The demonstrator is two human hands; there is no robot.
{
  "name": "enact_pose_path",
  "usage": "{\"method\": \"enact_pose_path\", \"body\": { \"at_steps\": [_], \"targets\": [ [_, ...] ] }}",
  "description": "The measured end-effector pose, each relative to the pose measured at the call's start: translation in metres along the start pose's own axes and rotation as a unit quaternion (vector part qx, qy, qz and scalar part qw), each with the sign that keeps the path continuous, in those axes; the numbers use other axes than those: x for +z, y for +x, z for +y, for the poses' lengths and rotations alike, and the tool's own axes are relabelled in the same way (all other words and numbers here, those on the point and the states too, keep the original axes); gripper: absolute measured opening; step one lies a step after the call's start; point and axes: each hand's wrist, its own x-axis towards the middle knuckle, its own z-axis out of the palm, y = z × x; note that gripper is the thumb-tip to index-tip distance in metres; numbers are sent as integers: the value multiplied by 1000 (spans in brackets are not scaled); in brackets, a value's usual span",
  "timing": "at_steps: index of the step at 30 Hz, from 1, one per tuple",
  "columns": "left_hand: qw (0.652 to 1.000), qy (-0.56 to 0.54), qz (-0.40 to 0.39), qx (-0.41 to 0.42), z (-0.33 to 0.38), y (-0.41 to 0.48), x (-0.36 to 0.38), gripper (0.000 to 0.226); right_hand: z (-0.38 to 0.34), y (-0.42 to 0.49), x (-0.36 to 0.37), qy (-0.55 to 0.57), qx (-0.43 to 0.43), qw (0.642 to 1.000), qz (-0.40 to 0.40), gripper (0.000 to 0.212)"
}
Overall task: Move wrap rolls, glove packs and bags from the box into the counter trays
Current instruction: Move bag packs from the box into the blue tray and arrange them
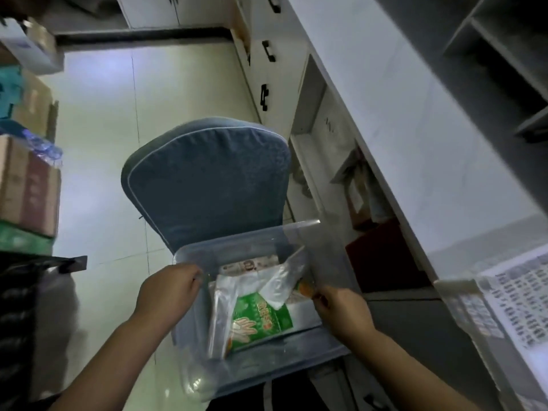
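Resting on the seat of a blue padded chair [207, 179], a clear plastic box [192, 336] serves as the landmark. The left hand [169, 292] curls its fingers over the box's left rim, gripping the wall. The right hand [341, 310] is at the box's right rim, fingers pinched on something small and orange at the edge of the contents; exactly what it grips cannot be told. Inside the box, a green glove pack [261, 321] printed with a hand shape lies tilted near the middle, with a clear plastic bag [278, 280] draped just above it and a flat white pack [252, 266] toward the box's far wall. To the right of the box runs a white counter [385, 99], and a perforated white tray [522, 307] sits on it, well apart from the box. Stacked cartons [26, 188] stand on the floor far to the box's left.
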Motion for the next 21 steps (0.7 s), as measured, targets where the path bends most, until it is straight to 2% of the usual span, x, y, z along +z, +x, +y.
{"method": "enact_pose_path", "body": {
  "at_steps": [8, 14, 16, 19, 21],
  "targets": [
    [995, 49, -83, -28, -17, 3, 57, 23, 22, 93, 78, -29, 6, 985, -170, 19],
    [993, 1, -73, -94, -25, 10, 106, 23, 38, 179, 138, -50, -66, 975, -204, 28],
    [990, -6, -85, -111, -26, 15, 126, 25, 46, 202, 155, -97, -102, 965, -222, 41],
    [987, -31, -75, -138, -25, 22, 158, 27, 56, 223, 171, -176, -138, 945, -240, 79],
    [980, -70, -64, -174, -21, 27, 181, 29, 61, 227, 175, -227, -146, 935, -229, 89]
  ]
}}
